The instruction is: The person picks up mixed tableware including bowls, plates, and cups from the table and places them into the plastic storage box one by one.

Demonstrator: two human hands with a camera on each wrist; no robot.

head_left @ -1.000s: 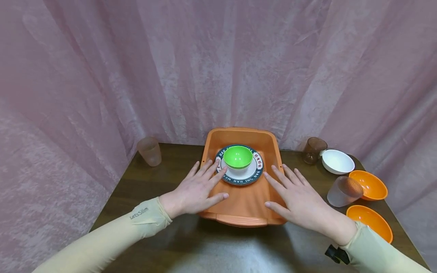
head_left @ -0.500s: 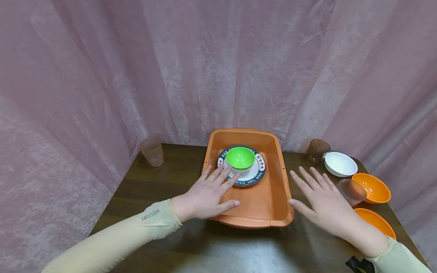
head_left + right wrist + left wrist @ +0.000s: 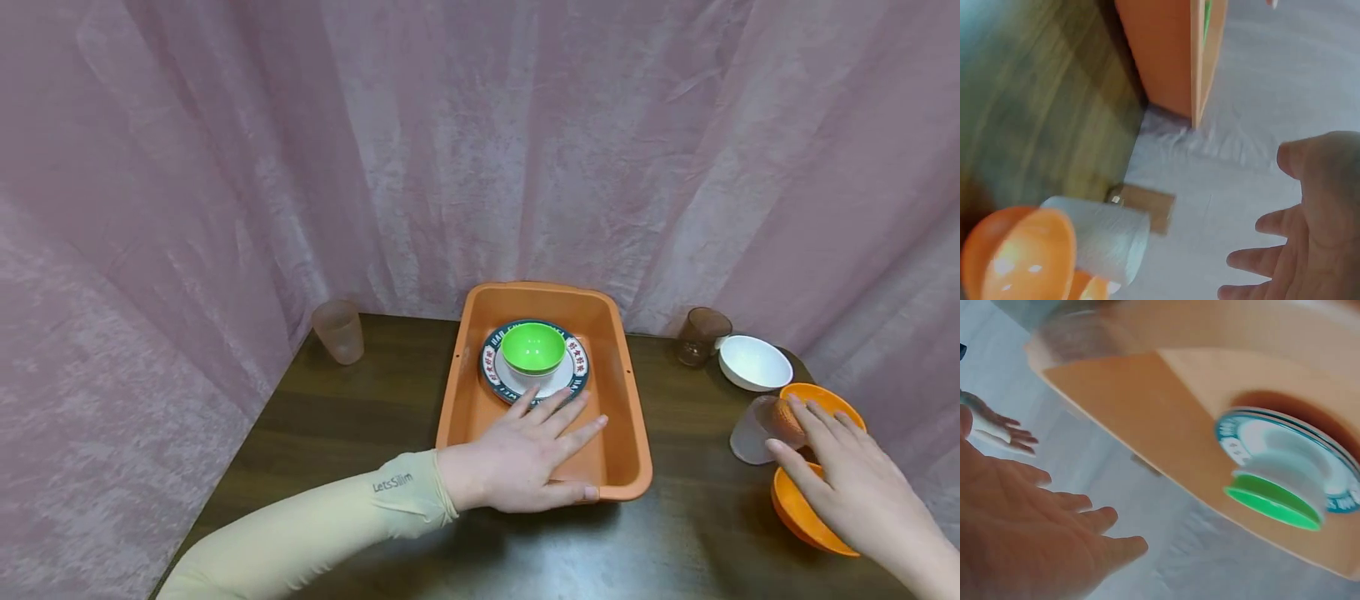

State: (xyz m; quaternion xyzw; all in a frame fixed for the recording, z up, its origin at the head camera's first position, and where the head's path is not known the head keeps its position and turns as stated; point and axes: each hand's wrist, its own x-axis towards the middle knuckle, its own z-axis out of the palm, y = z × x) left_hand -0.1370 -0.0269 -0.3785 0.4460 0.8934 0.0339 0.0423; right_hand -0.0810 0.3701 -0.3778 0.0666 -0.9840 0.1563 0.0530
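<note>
My left hand (image 3: 528,458) is over the front of an orange plastic tub (image 3: 618,417), fingers spread and palm down. Nothing is in its grasp. In the tub lies a plate (image 3: 491,367) with a dark teal patterned rim, carrying a bowl (image 3: 534,346) that is green inside and white outside. My right hand (image 3: 855,492) hovers at the far right with fingers extended, overlapping the near orange bowl (image 3: 795,508) in the head view. Its fingertips overlap the far orange bowl (image 3: 813,392). A frosted cup (image 3: 752,433) lies tipped beside these bowls.
Behind the orange bowls sit a white bowl (image 3: 756,364) and a brown clear cup (image 3: 702,337). Another frosted cup (image 3: 339,333) stands at the back left of the dark wood table (image 3: 397,375). A pink curtain (image 3: 420,167) hangs along the back and sides.
My right hand has moved right, from the tub's front right to above the orange bowls. The left hand has shifted right across the tub's front. The dishes in the tub stay put.
</note>
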